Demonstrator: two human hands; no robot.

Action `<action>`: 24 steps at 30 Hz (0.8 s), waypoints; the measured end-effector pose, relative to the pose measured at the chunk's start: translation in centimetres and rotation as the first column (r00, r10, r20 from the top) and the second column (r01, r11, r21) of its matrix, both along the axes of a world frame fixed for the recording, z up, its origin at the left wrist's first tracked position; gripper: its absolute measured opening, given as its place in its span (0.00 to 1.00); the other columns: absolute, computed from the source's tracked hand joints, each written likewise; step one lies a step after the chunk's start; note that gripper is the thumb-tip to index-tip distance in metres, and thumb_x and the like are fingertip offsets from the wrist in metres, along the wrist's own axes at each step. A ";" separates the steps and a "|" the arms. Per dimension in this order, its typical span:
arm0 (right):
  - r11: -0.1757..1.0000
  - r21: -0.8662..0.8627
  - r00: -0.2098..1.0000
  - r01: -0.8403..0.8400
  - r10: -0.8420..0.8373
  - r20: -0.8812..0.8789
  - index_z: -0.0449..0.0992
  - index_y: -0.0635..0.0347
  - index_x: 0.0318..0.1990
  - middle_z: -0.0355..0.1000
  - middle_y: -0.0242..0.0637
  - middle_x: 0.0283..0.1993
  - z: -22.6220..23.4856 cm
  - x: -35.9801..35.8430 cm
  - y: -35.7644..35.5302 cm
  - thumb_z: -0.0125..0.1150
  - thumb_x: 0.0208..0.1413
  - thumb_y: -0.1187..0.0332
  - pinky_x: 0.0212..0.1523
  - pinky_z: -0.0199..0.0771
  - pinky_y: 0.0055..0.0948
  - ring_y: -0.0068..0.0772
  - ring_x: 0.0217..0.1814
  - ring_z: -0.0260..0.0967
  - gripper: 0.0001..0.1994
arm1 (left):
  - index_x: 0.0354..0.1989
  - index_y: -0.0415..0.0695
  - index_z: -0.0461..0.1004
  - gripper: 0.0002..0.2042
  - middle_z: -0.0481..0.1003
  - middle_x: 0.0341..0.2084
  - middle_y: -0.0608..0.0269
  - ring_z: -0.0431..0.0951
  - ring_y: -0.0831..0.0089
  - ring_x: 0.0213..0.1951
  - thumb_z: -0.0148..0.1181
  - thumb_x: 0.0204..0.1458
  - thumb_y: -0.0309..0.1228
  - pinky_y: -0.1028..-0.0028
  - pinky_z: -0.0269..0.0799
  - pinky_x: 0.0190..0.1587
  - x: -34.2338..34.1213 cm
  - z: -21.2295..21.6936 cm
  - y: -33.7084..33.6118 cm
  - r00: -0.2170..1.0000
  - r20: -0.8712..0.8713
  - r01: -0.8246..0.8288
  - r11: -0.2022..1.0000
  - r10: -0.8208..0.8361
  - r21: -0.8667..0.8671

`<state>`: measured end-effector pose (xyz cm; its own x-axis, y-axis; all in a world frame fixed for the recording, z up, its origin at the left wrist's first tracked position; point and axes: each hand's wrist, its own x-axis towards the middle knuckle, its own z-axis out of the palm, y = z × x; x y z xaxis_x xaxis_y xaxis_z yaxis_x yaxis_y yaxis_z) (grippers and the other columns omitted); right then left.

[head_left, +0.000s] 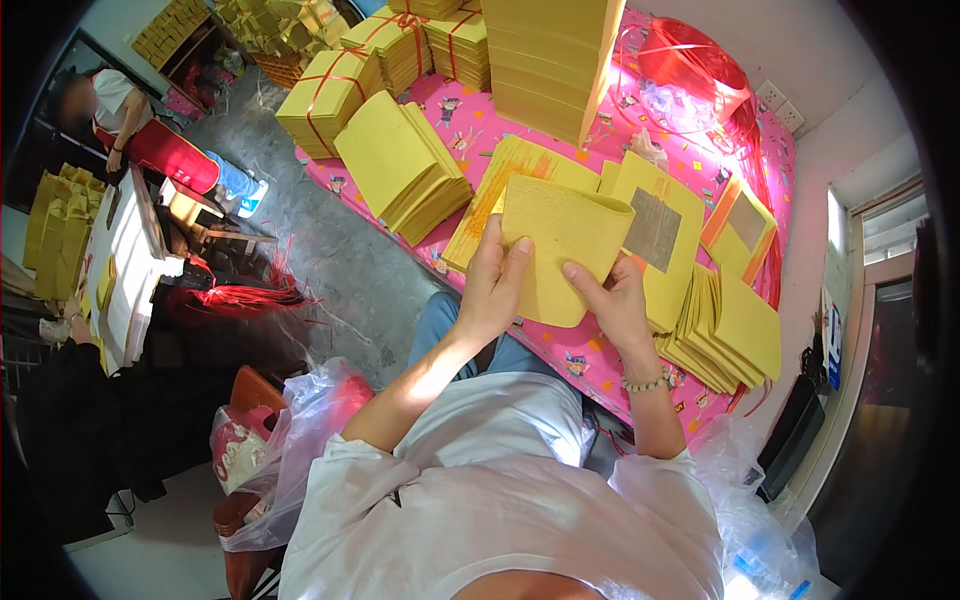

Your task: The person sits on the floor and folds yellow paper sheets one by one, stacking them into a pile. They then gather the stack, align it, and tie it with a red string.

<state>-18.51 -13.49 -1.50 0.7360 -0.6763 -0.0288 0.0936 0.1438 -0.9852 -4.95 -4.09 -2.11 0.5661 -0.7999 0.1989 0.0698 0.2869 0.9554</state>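
Over the near edge of the pink patterned worktop (600, 355), both hands are holding a folded sheet of yellow paper (562, 255), curved over at its top. Left hand (492, 285) is gripping the sheet's left edge, fingers closed w/ thumb on the front; right hand (615, 300) is pinching the sheet's right side, fingers shut on it, beaded bracelet (648, 383) sitting on that wrist.

Just behind the sheet, a fanned stack of yellow paper w/ orange edge (500, 190) is lying on the worktop. To its right, a yellow sheet w/ a grey foil square (655, 228) is lying flat; near the right edge a slanted stack of folded yellow sheets (725, 335) is resting. Toward the far left corner, another thick yellow paper stack (400, 165) is leaning, w/ red-tied yellow bundles (330, 95) behind it. A tall yellow stack (550, 60) is standing at the far edge, red plastic string (690, 60) piled beside it at the far right corner.

On the floor at left, another person (130, 125) is sitting, well apart.
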 end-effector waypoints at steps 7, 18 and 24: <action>0.999 0.035 1.000 -0.008 0.008 0.007 0.73 0.68 0.50 0.76 0.37 0.45 -0.1 0.2 -0.3 0.63 0.56 0.71 0.45 0.74 0.24 0.22 0.44 0.73 0.16 | 0.59 0.36 0.57 0.17 0.70 0.49 0.57 0.70 0.76 0.49 0.44 0.62 0.26 0.76 0.66 0.51 0.0 0.3 0.0 0.998 -0.058 0.034 0.999 -0.036 -0.021; 0.998 -0.055 1.000 0.025 -0.025 -0.001 0.76 0.69 0.46 0.77 0.34 0.40 0.3 0.2 -0.9 0.61 0.58 0.68 0.37 0.74 0.19 0.18 0.38 0.72 0.13 | 0.57 0.37 0.59 0.16 0.71 0.48 0.57 0.71 0.76 0.49 0.44 0.62 0.25 0.75 0.68 0.50 0.0 -0.1 0.5 0.989 -0.147 0.034 0.998 -0.027 0.044; 0.990 -0.090 0.994 0.108 -0.110 -0.010 0.78 0.69 0.43 0.77 0.32 0.35 0.8 0.4 -1.5 0.62 0.57 0.68 0.36 0.73 0.18 0.16 0.35 0.72 0.12 | 0.58 0.38 0.60 0.16 0.71 0.48 0.59 0.71 0.77 0.49 0.44 0.62 0.25 0.76 0.68 0.50 -0.1 -0.5 0.6 0.996 -0.094 0.000 0.999 0.004 0.044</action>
